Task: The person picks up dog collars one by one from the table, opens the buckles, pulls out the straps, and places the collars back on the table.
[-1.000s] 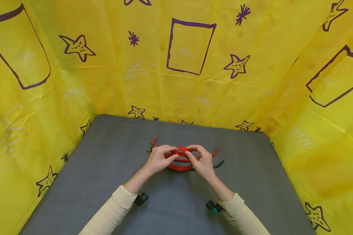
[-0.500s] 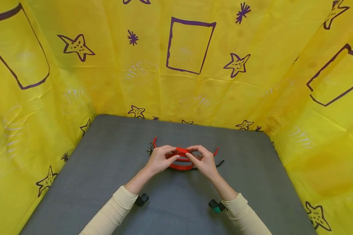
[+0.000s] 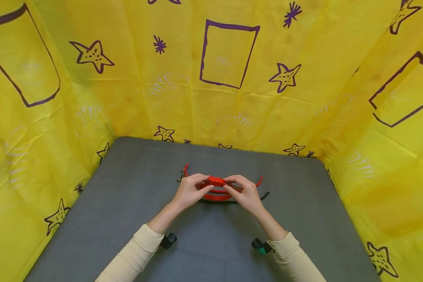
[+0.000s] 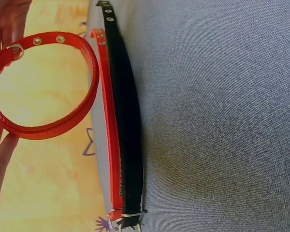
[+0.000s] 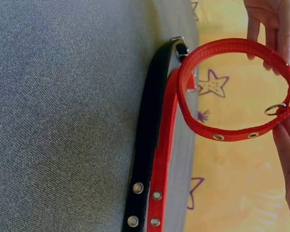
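Observation:
A red pet collar (image 3: 216,181) with metal eyelets and a D-ring is bent round into a loop. My left hand (image 3: 190,191) pinches its far side from the left, and my right hand (image 3: 244,194) pinches the same stretch from the right. Both wrist views show the loop hanging from the fingers above the table; the fingers partly hide the fastening. Under it a second red collar (image 4: 108,92) lies stretched out, side by side with a black collar (image 4: 125,111). Their buckles are at the left end and their eyeleted tips at the right.
The grey table (image 3: 211,243) carries the two stretched-out collars. Yellow cloth walls (image 3: 127,98) with purple starfish drawings rise along its back and sides. A dark wrist camera mount (image 3: 169,240) sits under the left wrist, another mount (image 3: 262,246) under the right.
The red strap between my fingertips, tilted at first, now lies level across both hands. The loop has risen slightly, showing more of the black collar beneath. My right hand has shifted slightly right.

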The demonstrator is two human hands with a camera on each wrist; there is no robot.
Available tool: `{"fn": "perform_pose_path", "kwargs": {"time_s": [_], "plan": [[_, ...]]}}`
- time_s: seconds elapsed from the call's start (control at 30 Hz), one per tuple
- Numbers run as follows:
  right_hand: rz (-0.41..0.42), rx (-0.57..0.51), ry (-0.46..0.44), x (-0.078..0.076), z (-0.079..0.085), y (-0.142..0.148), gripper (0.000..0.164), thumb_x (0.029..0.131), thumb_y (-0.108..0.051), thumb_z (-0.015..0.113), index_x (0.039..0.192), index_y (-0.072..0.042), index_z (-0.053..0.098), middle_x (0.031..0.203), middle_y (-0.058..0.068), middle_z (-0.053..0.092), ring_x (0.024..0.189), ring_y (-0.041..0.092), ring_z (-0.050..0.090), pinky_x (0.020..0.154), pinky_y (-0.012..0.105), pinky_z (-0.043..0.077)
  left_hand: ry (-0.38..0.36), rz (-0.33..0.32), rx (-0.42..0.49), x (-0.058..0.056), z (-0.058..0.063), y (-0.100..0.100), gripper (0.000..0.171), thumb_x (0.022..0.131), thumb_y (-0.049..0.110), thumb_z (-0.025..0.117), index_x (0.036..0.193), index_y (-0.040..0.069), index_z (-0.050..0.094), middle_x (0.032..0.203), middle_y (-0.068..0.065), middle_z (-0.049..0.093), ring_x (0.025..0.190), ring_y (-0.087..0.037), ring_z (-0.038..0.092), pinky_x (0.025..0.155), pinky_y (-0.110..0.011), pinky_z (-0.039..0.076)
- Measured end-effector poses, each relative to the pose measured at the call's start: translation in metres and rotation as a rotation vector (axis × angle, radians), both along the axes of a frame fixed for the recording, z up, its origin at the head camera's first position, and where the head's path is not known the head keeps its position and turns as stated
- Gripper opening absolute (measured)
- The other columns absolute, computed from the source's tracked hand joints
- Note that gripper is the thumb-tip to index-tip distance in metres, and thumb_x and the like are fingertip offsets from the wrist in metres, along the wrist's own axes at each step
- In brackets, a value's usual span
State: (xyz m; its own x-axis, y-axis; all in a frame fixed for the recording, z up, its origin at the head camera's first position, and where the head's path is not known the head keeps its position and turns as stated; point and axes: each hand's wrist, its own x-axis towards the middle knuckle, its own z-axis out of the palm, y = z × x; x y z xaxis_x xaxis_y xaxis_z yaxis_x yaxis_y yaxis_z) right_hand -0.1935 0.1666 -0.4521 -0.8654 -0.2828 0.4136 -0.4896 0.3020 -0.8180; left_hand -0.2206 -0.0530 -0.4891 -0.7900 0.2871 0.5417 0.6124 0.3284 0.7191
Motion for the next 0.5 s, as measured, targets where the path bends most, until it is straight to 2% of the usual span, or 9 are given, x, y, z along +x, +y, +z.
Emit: {"fn": "perform_pose_path", "kwargs": {"time_s": [0.23,0.5], "plan": [[-0.013,0.0,0.024,0.0014,-0.0014,-0.0022,0.02,0.085,0.005,0.071,0.105,0.006,0.069,0.103,0.017,0.067,0.092,0.029,0.066,0.075,0.042,0.057,-0.04,-0.001,-0.015,-0.0009,-0.0025,-0.0011,0.025,0.081,0.013,0.08,0.102,0.001,0.074,0.094,-0.007,0.071,0.078,-0.021,0.067,0.07,-0.045,0.057],[-0.017,0.006,0.037,0.0017,-0.0015,-0.0039,0.019,0.085,0.006,0.071,0.104,0.006,0.07,0.102,0.018,0.067,0.092,0.03,0.065,0.074,0.044,0.058,-0.034,0.027,-0.034,-0.0002,-0.002,0.0006,0.021,0.082,0.018,0.081,0.099,0.007,0.075,0.094,-0.004,0.071,0.078,-0.026,0.067,0.069,-0.046,0.056]]}}
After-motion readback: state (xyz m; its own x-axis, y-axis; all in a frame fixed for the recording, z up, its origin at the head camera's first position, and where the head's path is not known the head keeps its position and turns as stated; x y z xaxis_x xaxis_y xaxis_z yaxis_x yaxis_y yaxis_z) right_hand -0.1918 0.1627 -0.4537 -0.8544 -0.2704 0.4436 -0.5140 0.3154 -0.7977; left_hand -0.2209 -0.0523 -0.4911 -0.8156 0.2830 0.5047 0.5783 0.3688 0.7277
